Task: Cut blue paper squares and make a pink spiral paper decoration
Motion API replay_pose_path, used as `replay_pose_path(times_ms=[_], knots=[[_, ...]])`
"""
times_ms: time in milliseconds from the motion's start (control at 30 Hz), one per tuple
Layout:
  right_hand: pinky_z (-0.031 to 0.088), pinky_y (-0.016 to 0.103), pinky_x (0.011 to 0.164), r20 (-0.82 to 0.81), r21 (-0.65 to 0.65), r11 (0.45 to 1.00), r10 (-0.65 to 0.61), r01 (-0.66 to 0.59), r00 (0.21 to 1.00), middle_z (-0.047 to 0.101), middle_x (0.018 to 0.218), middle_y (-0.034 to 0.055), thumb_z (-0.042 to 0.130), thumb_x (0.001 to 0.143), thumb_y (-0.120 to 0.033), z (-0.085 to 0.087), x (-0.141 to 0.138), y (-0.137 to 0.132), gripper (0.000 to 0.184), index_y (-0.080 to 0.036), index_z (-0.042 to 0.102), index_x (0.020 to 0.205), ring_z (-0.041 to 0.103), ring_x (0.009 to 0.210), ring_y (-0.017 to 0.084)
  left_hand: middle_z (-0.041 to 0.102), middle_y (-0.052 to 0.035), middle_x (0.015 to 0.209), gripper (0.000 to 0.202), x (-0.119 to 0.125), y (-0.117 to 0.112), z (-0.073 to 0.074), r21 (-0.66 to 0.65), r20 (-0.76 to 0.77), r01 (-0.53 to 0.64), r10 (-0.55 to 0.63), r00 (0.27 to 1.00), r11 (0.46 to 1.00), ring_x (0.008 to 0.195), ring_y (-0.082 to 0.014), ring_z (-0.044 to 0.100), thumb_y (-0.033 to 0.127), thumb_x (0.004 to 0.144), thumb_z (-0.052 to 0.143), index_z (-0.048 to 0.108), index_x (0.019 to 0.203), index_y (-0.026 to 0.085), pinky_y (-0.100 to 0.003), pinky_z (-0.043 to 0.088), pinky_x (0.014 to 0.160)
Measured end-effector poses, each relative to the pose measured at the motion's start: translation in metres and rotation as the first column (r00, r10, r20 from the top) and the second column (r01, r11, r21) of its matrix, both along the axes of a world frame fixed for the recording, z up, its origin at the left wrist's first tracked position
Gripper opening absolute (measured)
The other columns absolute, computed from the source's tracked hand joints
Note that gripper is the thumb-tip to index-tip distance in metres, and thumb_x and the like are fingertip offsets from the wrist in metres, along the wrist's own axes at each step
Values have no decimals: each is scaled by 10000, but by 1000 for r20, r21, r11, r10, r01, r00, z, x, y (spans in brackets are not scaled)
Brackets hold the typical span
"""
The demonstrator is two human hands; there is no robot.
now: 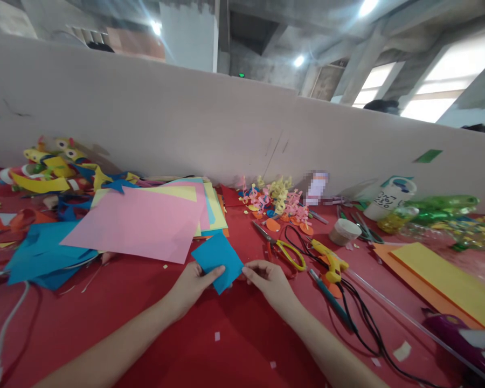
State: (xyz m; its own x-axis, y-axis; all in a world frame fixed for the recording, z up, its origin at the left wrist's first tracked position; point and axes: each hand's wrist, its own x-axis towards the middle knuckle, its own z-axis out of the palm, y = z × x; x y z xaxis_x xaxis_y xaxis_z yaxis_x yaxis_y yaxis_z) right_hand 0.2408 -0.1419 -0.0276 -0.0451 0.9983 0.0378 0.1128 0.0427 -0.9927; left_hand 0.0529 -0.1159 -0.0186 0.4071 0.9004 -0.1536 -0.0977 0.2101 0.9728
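Note:
A small blue paper square [217, 257] lies tilted on the red table [242, 328], held from both sides. My left hand [192, 286] pinches its lower left edge, thumb on top of the paper. Fingers of my right hand [269, 278] are closed on the square's right corner. A large pink sheet [139, 223] lies just left of the square, on a stack of yellow and pink paper.
Yellow-handled scissors [281, 249] and a yellow glue gun [327, 258] with black cord lie right of my hands. Blue sheets [44, 253], paper scraps, curled paper pieces [277, 199], a tape roll [345, 231], a bottle [390, 199] and orange-yellow sheets [444, 283] surround. A partition wall [186, 118] backs the table.

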Motion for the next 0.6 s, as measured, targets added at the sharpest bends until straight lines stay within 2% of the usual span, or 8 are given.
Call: replay_pose_path(times_ms=[200, 433, 600], knots=[[389, 252, 571, -128, -105, 994, -34, 20, 991, 579, 548, -16, 716, 601, -480, 4, 0, 3, 323, -171, 647, 668, 497, 541, 118, 725, -99, 793, 228, 0, 0, 1, 36, -26, 17, -16, 1000, 999, 700, -217, 658, 359, 739, 661, 693, 780, 137, -347, 523, 731], [359, 241, 593, -302, -152, 987, 5, -53, 953, 588, 553, -23, 761, 601, -410, 5, 0, 2, 269, -167, 648, 626, 474, 542, 96, 726, -92, 841, 249, -1, 0, 0, 61, -25, 34, -33, 999, 998, 748, -214, 657, 367, 762, 635, 677, 834, 132, -361, 516, 774], [333, 223, 570, -375, -212, 975, -18, -67, 927, 573, 528, -36, 797, 562, -383, 7, -1, 0, 276, -160, 637, 596, 456, 529, 78, 725, -77, 827, 236, 0, 1, 3, 78, -35, 24, -22, 999, 997, 733, -202, 656, 352, 730, 666, 673, 827, 137, -340, 522, 755]])
